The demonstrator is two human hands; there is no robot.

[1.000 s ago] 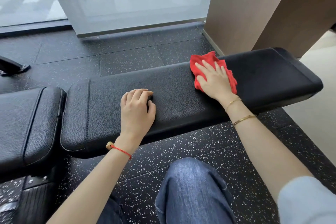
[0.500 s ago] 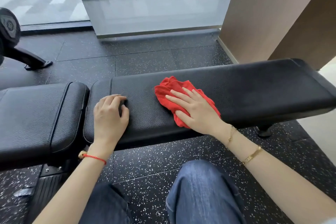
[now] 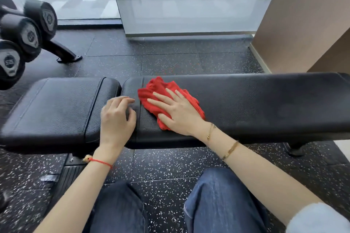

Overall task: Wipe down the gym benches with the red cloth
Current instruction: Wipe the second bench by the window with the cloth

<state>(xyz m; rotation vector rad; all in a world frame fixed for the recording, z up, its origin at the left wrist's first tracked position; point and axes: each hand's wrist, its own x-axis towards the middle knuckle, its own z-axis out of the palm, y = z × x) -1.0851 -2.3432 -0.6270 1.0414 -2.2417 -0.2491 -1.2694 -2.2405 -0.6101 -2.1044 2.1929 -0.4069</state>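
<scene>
**Flat palm on the red cloth, left fingers curled on the pad**

The right hand (image 3: 177, 112) lies flat with fingers spread on the red cloth (image 3: 162, 91), pressing it against the long bench pad (image 3: 255, 100) without closing round it. The cloth is bunched and sits at the left end of that pad, spilling out from under the palm toward 11 o'clock and also showing past the heel of the hand at 5 o'clock. The left hand (image 3: 116, 119) rests at 9 o'clock from the cloth, just beside it and not touching it, fingers loosely curled with their tips on the pad; it holds nothing.

The hand bridges the gap between the long pad and the shorter seat pad (image 3: 55, 106), which lies at 9 o'clock. A red string bracelet (image 3: 99, 161) circles the left wrist; two gold bracelets (image 3: 230, 150) sit on the right forearm. Dumbbells (image 3: 28, 30) on a rack stand at 10 o'clock from the seat pad, well apart from the hands. Knees in blue jeans (image 3: 217, 200) show at 6 o'clock over the speckled rubber floor (image 3: 170, 162).
</scene>
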